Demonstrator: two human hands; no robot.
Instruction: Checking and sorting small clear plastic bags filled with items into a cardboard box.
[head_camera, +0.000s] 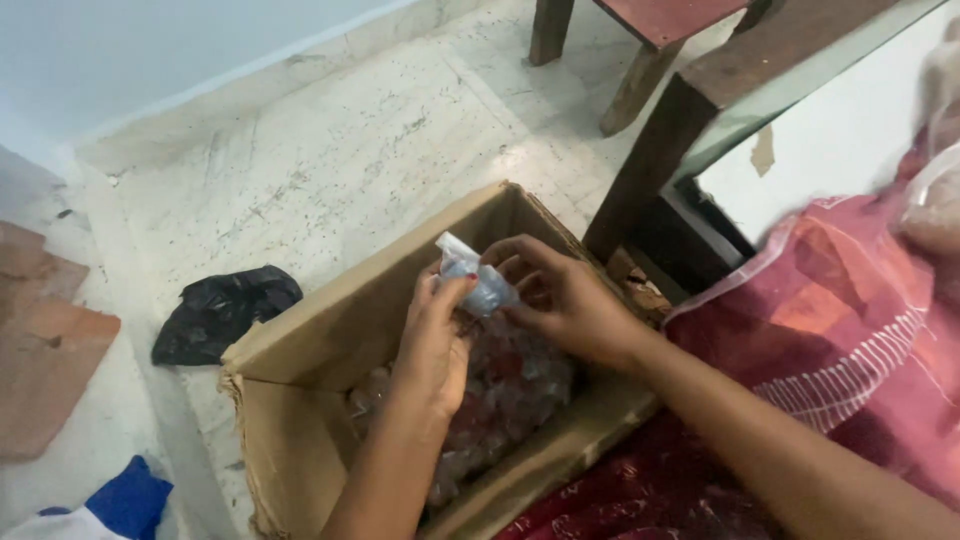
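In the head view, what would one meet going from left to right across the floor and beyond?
Reddish slab → black plastic bag → cardboard box → left hand → right hand → dark wooden leg → red patterned cloth.

Open top on the brown cardboard box (330, 330), entry from above only; raised flaps at 9 and 12 o'clock wall off those sides. Inside, clear plastic packets (510, 385) heaped across the bottom, little bare room between them. Left hand (432, 345) and right hand (565, 300) over the middle, closed on a small clear plastic pouch (478, 280), blocking the centre. At 2 o'clock, dark wooden table leg (645, 165) close to the box corner. At 3 o'clock, red patterned cloth (850, 330) pressing the rim. At 9 o'clock, crumpled black plastic bag (225, 312) on pale stone floor (330, 150); open floor toward 11.
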